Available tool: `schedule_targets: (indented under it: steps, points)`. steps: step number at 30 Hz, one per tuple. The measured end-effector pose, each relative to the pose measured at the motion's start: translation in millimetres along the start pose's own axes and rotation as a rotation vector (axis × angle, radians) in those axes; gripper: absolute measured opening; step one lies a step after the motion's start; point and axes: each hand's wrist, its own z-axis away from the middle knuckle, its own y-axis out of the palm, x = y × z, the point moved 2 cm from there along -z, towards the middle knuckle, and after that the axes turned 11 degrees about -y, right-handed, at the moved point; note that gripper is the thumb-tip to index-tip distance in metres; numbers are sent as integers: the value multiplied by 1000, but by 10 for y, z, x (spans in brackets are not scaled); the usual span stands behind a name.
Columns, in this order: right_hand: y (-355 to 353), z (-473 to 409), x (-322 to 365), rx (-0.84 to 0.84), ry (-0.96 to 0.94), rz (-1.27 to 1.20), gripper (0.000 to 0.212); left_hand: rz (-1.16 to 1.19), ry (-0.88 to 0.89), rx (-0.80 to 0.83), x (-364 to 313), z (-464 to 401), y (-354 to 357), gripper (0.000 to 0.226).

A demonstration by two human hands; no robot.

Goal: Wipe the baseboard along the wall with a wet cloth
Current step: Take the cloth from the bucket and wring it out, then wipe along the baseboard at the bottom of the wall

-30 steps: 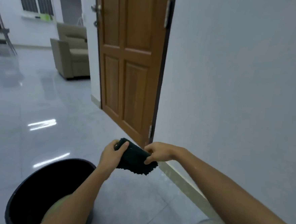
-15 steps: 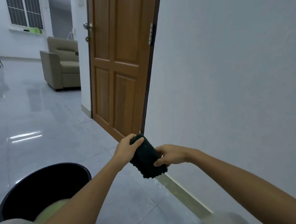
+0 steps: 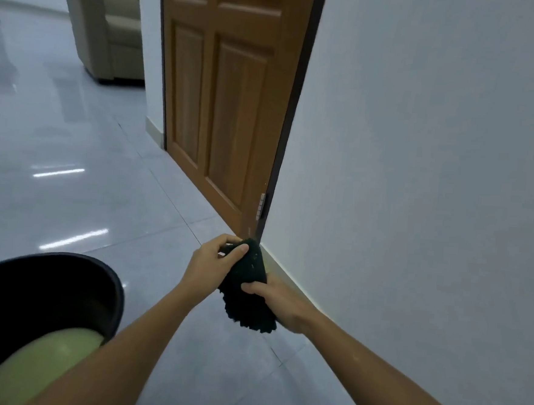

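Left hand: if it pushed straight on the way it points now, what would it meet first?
Probably the door's bottom corner, where the baseboard begins. The left hand grips the dark cloth and points there; depth is unclear.

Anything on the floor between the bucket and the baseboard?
No objects: the head view shows bare grey floor tiles between the black bucket and the baseboard; only the forearms and the dark cloth cross above it.

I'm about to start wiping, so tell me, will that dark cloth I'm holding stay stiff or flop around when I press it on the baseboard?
Probably floppy: the dark cloth sags between the left hand and right hand. Its shaggy lower edge suggests soft pile that should mould to the baseboard. If wet, it may drip.
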Motion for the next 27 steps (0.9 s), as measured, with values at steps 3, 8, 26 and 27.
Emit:
schedule_targets:
  steps: [3, 8, 26, 27]
  points:
    - [-202, -456, -470, -101, 84, -194, 17, 34, -50, -70, 564, -531, 307, 24]
    - [-726, -1214, -1194, -333, 210, -58, 20, -391, -260, -96, 1920, -1139, 693, 44]
    - [-1035, -2530, -2256, 216, -24, 2300, 36, -880, -138, -302, 3273, -1583, 1276, 76]
    - [-1065, -2425, -2295, 253, -13, 2316, 38, -884, -139, -300, 3269, -1572, 1275, 76]
